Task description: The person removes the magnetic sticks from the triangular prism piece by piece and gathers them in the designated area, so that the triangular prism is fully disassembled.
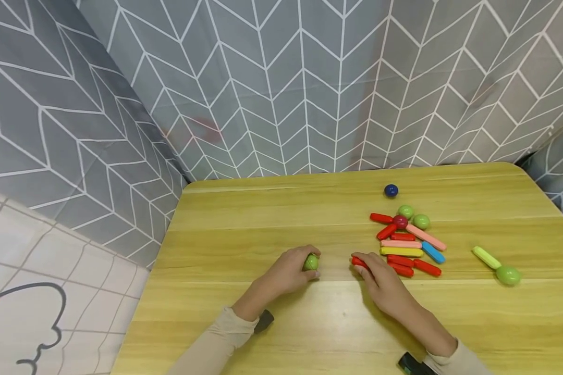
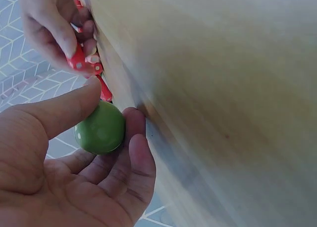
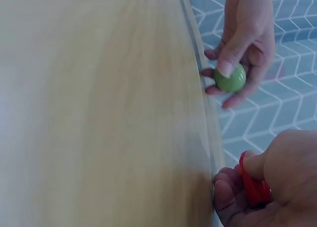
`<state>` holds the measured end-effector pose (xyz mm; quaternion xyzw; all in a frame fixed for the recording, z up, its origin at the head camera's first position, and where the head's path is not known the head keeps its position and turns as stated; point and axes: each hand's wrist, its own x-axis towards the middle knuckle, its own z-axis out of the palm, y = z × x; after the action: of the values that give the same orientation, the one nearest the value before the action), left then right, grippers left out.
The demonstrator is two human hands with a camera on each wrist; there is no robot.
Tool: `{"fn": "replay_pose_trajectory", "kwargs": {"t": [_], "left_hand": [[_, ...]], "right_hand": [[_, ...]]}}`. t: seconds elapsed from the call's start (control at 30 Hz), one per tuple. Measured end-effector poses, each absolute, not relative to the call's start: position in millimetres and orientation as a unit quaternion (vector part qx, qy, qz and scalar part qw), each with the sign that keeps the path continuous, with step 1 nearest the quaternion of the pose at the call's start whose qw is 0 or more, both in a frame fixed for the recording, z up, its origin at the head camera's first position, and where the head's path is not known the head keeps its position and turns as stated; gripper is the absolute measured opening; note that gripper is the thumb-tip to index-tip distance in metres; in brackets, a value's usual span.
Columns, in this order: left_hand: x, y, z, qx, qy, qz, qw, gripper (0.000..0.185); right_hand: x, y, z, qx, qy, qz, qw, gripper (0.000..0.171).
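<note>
Between its thumb and fingers my left hand (image 1: 288,271) holds a glossy green ball (image 2: 100,128), close over the wooden table. My right hand (image 1: 386,284) grips a short red stick (image 1: 359,262), mostly covered by the fingers in the head view. A small pale spot marks the end of this stick in the left wrist view. In the right wrist view the red stick (image 3: 255,187) lies between thumb and curled fingers. The two hands are apart, with bare tabletop between them.
Right of the hands lie several red sticks (image 1: 427,267), a yellow stick (image 1: 401,252), a blue stick (image 1: 433,252) and pink sticks (image 1: 427,237). A dark red ball (image 1: 400,222) touches some. A dark blue ball (image 1: 391,190) sits behind; a lime stick (image 1: 486,257) meets a green ball (image 1: 508,275) farther right.
</note>
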<state>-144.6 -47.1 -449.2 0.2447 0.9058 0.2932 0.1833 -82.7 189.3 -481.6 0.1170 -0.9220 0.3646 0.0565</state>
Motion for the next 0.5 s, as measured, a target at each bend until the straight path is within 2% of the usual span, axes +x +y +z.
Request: {"fn": "replay_pose_trajectory", "kwargs": {"t": [0.23,0.5], "left_hand": [[-149.2,-35.5,-451.5,0.255,0.902,0.297,0.178,0.031],[-153.0,-18.3,-451.6,0.274,0.897,0.294,0.183,0.035]], "right_hand": [[-61.0,218.3,-478.3,0.046,-0.932,0.350,0.078,0.026],[-50.6,237.5,-482.1,0.010,-0.927,0.353,0.123,0.021]]}}
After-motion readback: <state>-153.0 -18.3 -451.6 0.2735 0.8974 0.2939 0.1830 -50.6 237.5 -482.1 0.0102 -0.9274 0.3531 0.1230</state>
